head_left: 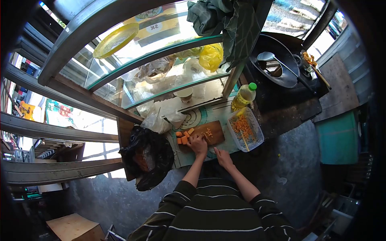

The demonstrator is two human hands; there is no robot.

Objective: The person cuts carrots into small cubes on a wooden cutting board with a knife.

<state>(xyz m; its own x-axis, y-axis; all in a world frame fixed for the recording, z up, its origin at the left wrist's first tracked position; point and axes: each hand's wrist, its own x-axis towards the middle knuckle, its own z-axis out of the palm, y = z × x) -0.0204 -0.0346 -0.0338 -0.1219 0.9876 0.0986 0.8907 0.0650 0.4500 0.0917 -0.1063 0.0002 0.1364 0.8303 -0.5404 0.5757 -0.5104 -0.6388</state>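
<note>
The left hand (197,143) is pressing down orange vegetable chunks (184,136) on the brown wooden cutting board (215,131), keeping them steady. The right hand (222,157), just beside, is curled shut, maybe gripping a knife.

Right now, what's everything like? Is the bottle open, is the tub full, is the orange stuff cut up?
Bottle: upright, green cap on.
Tub: lid off, partly filled with orange bits.
Orange chunks: cut, lying on the board.
Board: flat on the counter.
Wok: ladle resting in it.
Black bag: open, crumpled.
Left hand: on the board by the chunks.
Right hand: near the board's edge; grip unclear.
</note>
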